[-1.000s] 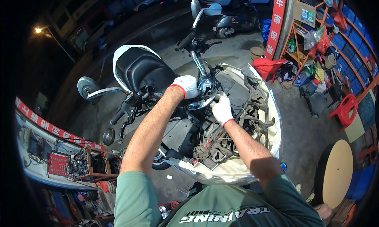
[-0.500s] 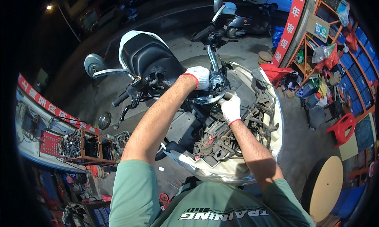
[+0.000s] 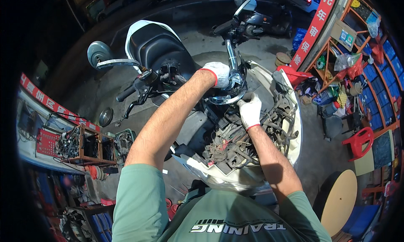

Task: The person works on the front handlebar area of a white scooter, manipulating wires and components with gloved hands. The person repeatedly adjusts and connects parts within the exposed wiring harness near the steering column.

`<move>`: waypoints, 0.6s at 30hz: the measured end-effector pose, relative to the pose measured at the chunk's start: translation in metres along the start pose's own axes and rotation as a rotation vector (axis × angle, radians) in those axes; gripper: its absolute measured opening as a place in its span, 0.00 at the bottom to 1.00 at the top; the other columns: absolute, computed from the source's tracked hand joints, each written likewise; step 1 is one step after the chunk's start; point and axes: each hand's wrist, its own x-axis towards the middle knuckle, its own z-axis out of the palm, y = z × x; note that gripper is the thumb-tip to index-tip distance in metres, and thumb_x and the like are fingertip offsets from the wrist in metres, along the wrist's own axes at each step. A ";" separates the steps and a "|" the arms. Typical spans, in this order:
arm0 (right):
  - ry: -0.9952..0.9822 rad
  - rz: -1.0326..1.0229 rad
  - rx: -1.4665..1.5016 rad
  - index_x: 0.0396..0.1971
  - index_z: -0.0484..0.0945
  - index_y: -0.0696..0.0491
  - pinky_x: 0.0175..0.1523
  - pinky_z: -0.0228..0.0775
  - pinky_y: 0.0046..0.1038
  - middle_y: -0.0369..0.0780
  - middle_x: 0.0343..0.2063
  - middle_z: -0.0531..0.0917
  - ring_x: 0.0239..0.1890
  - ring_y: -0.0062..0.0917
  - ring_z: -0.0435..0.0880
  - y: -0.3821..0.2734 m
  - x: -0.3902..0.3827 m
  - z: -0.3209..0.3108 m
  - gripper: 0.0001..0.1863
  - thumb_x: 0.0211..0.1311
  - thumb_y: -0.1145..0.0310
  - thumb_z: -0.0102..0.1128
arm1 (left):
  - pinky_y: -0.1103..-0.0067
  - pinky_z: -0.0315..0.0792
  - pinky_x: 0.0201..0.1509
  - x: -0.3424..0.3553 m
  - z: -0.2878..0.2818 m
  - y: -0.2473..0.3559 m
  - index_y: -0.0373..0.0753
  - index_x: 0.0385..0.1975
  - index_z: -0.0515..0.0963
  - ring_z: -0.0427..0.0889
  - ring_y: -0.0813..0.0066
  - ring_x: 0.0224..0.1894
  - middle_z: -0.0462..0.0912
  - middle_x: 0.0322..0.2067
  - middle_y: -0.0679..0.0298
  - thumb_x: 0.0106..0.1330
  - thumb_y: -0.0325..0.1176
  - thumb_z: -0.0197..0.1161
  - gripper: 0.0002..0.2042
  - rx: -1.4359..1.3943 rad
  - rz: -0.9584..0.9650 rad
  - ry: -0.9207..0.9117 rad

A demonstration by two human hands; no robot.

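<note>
Beside the right hand (image 3: 251,110), wiring (image 3: 232,142) apparently crowds.

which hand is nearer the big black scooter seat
Left. The left hand is just right of the black seat in the picture, by the chrome handlebar; the right hand is farther right and lower.

The gloved left grip (image 3: 218,74) is at the chrome handlebar (image 3: 232,56) — the gloved right grip (image 3: 250,109) near tangled wiring (image 3: 225,144).
</note>
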 end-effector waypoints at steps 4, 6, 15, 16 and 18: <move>-0.014 0.028 0.024 0.32 0.78 0.61 0.43 0.75 0.35 0.47 0.32 0.82 0.34 0.38 0.83 0.001 0.002 0.000 0.11 0.48 0.79 0.69 | 0.63 0.79 0.54 -0.004 -0.006 0.004 0.35 0.43 0.87 0.87 0.50 0.47 0.87 0.41 0.44 0.60 0.38 0.60 0.17 -0.003 0.006 0.012; 0.005 0.003 0.023 0.33 0.78 0.61 0.42 0.75 0.33 0.45 0.31 0.82 0.33 0.34 0.82 0.005 0.003 0.000 0.10 0.49 0.80 0.68 | 0.63 0.79 0.54 -0.008 -0.009 0.010 0.34 0.42 0.87 0.87 0.50 0.47 0.87 0.41 0.44 0.61 0.38 0.60 0.17 0.027 0.001 0.016; -0.024 0.006 0.059 0.32 0.77 0.60 0.41 0.75 0.33 0.45 0.29 0.82 0.32 0.33 0.82 -0.003 0.001 -0.001 0.10 0.50 0.79 0.67 | 0.64 0.80 0.53 0.001 0.002 0.020 0.35 0.45 0.86 0.88 0.50 0.48 0.88 0.44 0.46 0.65 0.40 0.58 0.18 0.014 -0.081 0.211; -0.012 -0.008 0.077 0.32 0.77 0.60 0.40 0.75 0.33 0.44 0.29 0.82 0.31 0.32 0.82 -0.005 0.002 -0.001 0.10 0.50 0.79 0.68 | 0.65 0.80 0.53 0.005 0.000 0.025 0.35 0.45 0.86 0.88 0.51 0.48 0.88 0.44 0.47 0.65 0.39 0.58 0.18 0.056 -0.084 0.189; -0.048 0.049 0.082 0.32 0.77 0.60 0.41 0.75 0.33 0.44 0.28 0.82 0.31 0.32 0.82 -0.008 0.000 -0.001 0.10 0.50 0.79 0.68 | 0.66 0.80 0.53 0.013 -0.002 0.035 0.35 0.45 0.87 0.88 0.53 0.49 0.88 0.44 0.48 0.64 0.38 0.58 0.17 0.140 -0.092 0.147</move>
